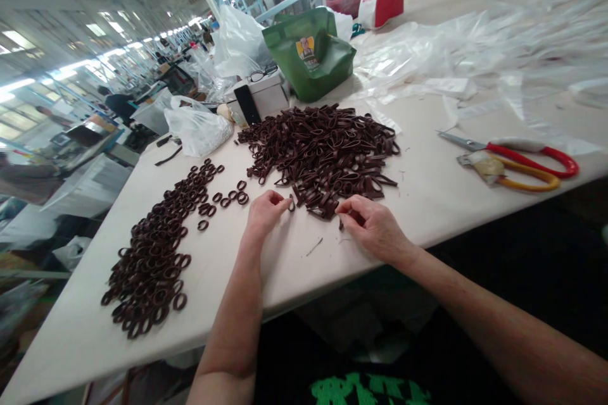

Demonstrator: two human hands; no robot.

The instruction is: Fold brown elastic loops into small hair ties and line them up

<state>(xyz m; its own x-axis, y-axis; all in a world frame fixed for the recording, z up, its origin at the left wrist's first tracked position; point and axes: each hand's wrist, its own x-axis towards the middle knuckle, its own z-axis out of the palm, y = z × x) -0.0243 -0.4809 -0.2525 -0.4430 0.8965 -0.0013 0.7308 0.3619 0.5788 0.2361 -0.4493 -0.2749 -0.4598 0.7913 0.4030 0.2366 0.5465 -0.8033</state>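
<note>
A big heap of dark brown flat loops [323,149] lies in the middle of the pale table [427,202]. A second spread of rounder dark brown rings [159,247] stretches along the left. My left hand [263,212] rests at the heap's near edge, fingers curled, pinching one small brown loop [291,205] at its fingertips. My right hand [373,224] sits beside it, fingers closed in a pinch on another brown loop [342,223] at the heap's front edge.
Red-handled and yellow-handled scissors [517,161] lie to the right. A green pouch [311,54], a white box with glasses [263,92], clear plastic bags [197,126] and loose plastic film [451,50] crowd the far side. The table's near edge runs just below my wrists.
</note>
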